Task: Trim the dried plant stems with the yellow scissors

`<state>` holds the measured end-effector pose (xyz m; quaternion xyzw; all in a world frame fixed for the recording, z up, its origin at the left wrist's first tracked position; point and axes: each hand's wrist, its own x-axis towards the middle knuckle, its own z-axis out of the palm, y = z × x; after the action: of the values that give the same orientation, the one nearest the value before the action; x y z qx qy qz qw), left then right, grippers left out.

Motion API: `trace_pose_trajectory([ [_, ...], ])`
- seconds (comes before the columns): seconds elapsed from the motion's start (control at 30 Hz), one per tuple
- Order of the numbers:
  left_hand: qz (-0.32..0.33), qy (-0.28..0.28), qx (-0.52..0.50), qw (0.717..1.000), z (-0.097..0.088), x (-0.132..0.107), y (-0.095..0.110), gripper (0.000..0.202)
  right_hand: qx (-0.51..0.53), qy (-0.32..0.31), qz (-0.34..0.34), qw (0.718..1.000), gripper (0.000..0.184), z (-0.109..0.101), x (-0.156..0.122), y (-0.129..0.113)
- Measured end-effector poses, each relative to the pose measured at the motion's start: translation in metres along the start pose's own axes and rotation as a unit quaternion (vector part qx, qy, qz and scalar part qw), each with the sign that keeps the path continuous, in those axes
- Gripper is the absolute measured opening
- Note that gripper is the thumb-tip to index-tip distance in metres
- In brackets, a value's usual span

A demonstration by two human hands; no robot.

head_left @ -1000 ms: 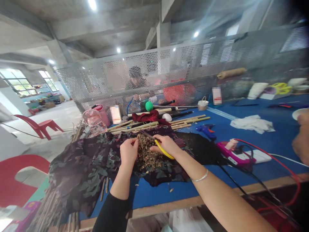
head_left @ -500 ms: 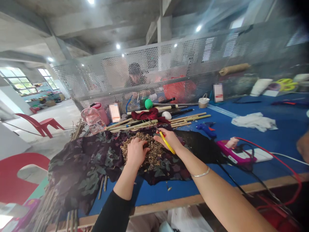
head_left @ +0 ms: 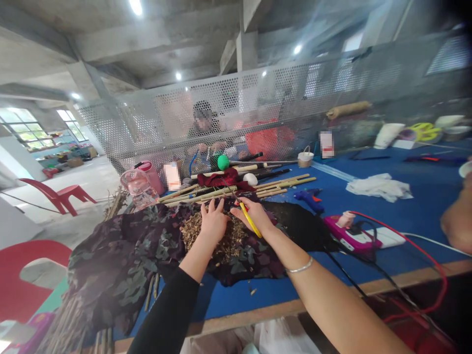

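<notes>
A heap of dry brown plant chips (head_left: 228,238) lies on a dark leaf-print cloth (head_left: 125,255) spread over the blue table (head_left: 372,268). My left hand (head_left: 213,222) rests flat on the far part of the heap, fingers stretched out. Right beside it, my right hand (head_left: 252,214) is closed around yellow-handled scissors (head_left: 248,217), whose blades point away toward the bamboo sticks (head_left: 236,189).
A pink jug (head_left: 142,184), a green ball (head_left: 223,162), a blue glue gun (head_left: 310,197), a pink power strip (head_left: 354,236) with cables and a white rag (head_left: 379,187) sit on the table. A person (head_left: 202,132) sits behind the perforated screen. Another person's arm (head_left: 457,221) shows at the right edge.
My left hand has moved from the near left side of the heap to its far edge and flattened out. My right hand with the scissors has shifted slightly farther away.
</notes>
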<state>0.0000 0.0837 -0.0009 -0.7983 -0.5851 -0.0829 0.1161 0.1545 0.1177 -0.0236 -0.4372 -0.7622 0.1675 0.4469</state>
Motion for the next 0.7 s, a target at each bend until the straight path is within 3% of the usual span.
trace_pose_trajectory([
  [0.27, 0.016, -0.036, 0.008, 0.999, 0.0, 0.016, -0.005, 0.023, -0.002, 0.018, 0.001, 1.0, 0.033, 0.001, -0.001, -0.001],
  [0.37, 0.015, 0.003, -0.045, 0.999, 0.0, 0.014, -0.009, 0.017, 0.003, 0.007, 0.006, 1.0, 0.033, 0.0, -0.001, -0.001],
  [0.47, -0.02, 0.077, -0.163, 0.983, -0.003, 0.0, -0.018, 0.016, -0.002, -0.008, 0.008, 1.0, 0.034, 0.0, -0.001, -0.004],
  [0.57, -0.141, 0.169, -0.315, 0.923, -0.003, -0.017, -0.028, 0.021, -0.02, -0.023, 0.016, 0.999, 0.037, 0.001, -0.003, -0.009],
  [0.7, -0.287, 0.208, -0.522, 0.776, 0.007, -0.029, -0.032, 0.028, -0.055, -0.05, 0.024, 0.997, 0.044, 0.006, -0.008, -0.018],
])
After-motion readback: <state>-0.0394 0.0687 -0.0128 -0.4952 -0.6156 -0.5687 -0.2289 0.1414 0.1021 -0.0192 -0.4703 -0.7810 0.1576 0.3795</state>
